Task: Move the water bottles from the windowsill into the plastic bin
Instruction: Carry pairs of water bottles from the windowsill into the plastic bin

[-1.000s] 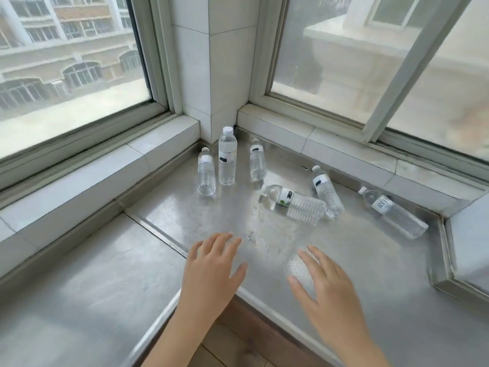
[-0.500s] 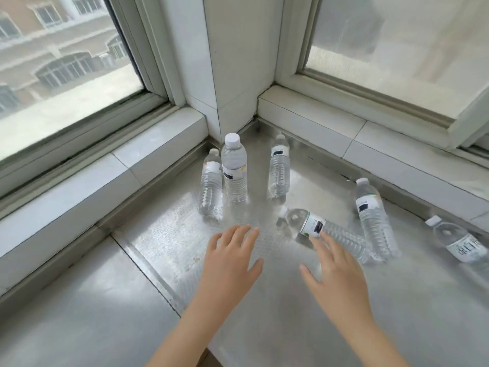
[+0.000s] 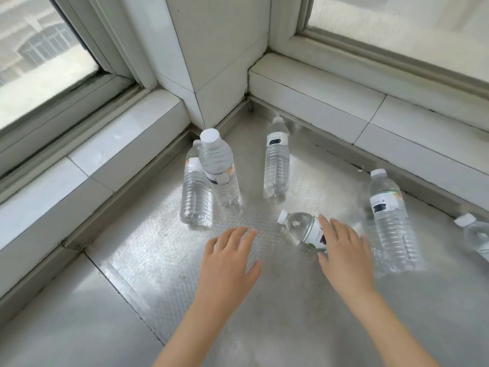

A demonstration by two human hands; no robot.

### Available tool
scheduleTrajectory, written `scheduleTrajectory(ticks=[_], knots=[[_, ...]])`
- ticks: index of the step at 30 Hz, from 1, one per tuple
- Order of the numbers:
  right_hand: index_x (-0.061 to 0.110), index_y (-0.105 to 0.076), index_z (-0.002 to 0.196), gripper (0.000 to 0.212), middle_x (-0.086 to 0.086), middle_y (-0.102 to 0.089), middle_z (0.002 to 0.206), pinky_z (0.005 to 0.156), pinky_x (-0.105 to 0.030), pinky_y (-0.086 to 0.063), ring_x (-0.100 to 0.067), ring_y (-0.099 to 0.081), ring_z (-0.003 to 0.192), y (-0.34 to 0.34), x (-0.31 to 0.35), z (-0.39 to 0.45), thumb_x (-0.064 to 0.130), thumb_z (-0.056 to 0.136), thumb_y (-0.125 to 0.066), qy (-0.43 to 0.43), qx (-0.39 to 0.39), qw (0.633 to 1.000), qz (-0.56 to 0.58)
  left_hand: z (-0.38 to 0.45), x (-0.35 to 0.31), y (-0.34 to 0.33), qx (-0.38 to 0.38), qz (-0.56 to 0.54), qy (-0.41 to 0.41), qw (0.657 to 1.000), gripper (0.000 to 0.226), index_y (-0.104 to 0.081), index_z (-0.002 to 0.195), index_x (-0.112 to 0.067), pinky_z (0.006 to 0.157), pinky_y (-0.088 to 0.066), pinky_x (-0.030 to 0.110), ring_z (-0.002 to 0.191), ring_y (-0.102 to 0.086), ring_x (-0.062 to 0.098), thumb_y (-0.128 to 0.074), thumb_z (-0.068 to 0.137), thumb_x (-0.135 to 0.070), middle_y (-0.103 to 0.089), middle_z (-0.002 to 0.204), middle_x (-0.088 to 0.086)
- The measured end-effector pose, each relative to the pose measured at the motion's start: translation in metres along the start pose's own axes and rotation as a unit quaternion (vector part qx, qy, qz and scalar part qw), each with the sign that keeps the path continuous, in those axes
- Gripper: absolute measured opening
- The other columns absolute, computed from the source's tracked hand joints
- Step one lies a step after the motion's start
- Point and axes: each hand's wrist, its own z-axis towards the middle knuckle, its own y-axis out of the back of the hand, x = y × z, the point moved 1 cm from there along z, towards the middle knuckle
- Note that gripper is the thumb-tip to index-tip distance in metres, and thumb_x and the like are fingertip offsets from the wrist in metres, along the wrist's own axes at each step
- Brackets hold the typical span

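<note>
Six water bottles on metal windowsill (image 3: 148,263). Right hand (image 3: 344,255) spread over lying bottle (image 3: 301,230), contact unclear. Left hand (image 3: 227,258) open, holding nothing. Bottles look full: heavy, thin-walled, slick. Grip mid-body, near label. Bin out of sight.

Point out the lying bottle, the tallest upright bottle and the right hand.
lying bottle (image 3: 299,226), head view, clear shoulder.
tallest upright bottle (image 3: 221,170), head view, mid body.
right hand (image 3: 344,252), head view, back of hand.
</note>
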Motion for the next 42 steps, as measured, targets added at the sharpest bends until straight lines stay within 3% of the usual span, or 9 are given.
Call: scheduleTrajectory(ticks=[8,12,15,18,23,28,30,35,42], knots=[[0.024,-0.059,0.124,0.077,0.0,-0.067,0.102,0.071,-0.042,-0.049,-0.029,-0.062,0.089,0.012,0.008,0.011,0.003,0.052,-0.079,-0.043,0.005,0.999,0.025,0.022,0.015,0.01,0.011,-0.124,0.065,0.99,0.062,-0.051,0.14,-0.017,0.092,-0.05,0.034,0.121,-0.06,0.023,-0.07,0.085,-0.036,-0.059,0.138,0.001],[0.03,-0.057,0.124,0.066,0.007,-0.067,0.107,0.06,-0.029,-0.041,-0.024,-0.062,0.092,0.028,0.023,0.006,0.014,0.062,-0.077,-0.069,0.01,0.994,0.082,0.045,0.026,0.027,-0.043,-0.367,0.221,0.902,0.088,-0.023,0.153,-0.032,0.101,-0.041,0.023,0.134,-0.046,0.007,-0.077,0.084,-0.024,-0.042,0.151,-0.012],[0.04,-0.052,0.125,0.062,0.013,-0.063,0.109,0.058,-0.028,-0.036,-0.018,-0.061,0.094,0.046,0.041,0.003,0.03,0.068,-0.074,-0.092,0.018,0.984,0.153,0.072,0.039,0.025,-0.081,-0.478,0.267,0.833,0.099,-0.023,0.152,-0.03,0.106,-0.042,0.024,0.128,-0.05,0.004,-0.084,0.076,-0.013,-0.043,0.144,-0.014],[0.051,-0.05,0.116,0.063,0.018,-0.065,0.102,0.066,-0.032,-0.048,-0.012,-0.062,0.089,0.06,0.058,0.003,0.035,0.062,-0.077,-0.119,0.019,0.957,0.264,0.097,0.053,0.012,-0.071,-0.515,0.276,0.809,0.09,-0.037,0.144,-0.03,0.103,-0.044,0.025,0.119,-0.054,-0.001,-0.086,0.072,-0.007,-0.053,0.135,-0.013],[0.069,-0.051,0.088,0.068,0.043,-0.062,0.084,0.068,-0.019,-0.046,0.015,-0.06,0.081,0.067,0.078,0.007,0.022,0.056,-0.087,-0.137,0.012,0.896,0.423,0.111,0.066,-0.004,-0.063,-0.534,0.263,0.801,0.067,-0.054,0.127,-0.024,0.098,-0.051,0.032,0.104,-0.063,-0.004,-0.087,0.071,-0.008,-0.068,0.109,-0.026],[0.037,-0.063,0.11,0.07,0.015,-0.072,0.098,0.073,-0.018,-0.048,0.002,-0.067,0.088,0.064,0.085,0.005,0.013,0.051,-0.091,-0.159,0.011,0.845,0.511,0.1,0.07,0.0,-0.073,-0.55,0.276,0.785,0.065,-0.062,0.121,-0.024,0.09,-0.054,0.029,0.099,-0.068,0.008,-0.091,0.064,-0.01,-0.074,0.103,-0.011],[0.039,-0.059,0.109,0.075,0.011,-0.07,0.1,0.076,-0.023,-0.051,-0.002,-0.067,0.09,0.067,0.087,0.003,0.012,0.048,-0.093,-0.174,-0.001,0.829,0.531,0.088,0.074,0.007,-0.073,-0.547,0.279,0.786,0.066,-0.064,0.118,-0.029,0.08,-0.055,0.024,0.095,-0.069,0.011,-0.094,0.061,-0.014,-0.075,0.099,-0.011],[0.042,-0.055,0.104,0.075,0.006,-0.072,0.095,0.08,-0.036,-0.055,-0.013,-0.07,0.087,0.082,0.103,-0.007,0.007,0.048,-0.092,-0.185,-0.024,0.812,0.553,0.057,0.092,0.029,-0.031,-0.55,0.299,0.779,0.082,-0.054,0.123,-0.043,0.087,-0.058,0.046,0.094,-0.072,0.018,-0.096,0.054,-0.028,-0.075,0.105,-0.004],[0.039,-0.054,0.103,0.073,0.005,-0.072,0.093,0.071,-0.024,-0.05,-0.006,-0.069,0.082,0.104,0.139,-0.046,0.0,0.052,-0.089,-0.135,-0.041,0.809,0.571,-0.002,0.093,0.084,0.007,-0.535,0.278,0.798,0.092,-0.051,0.125,-0.051,0.078,-0.056,0.031,0.085,-0.07,0.007,-0.092,0.043,-0.043,-0.074,0.1,-0.01]])
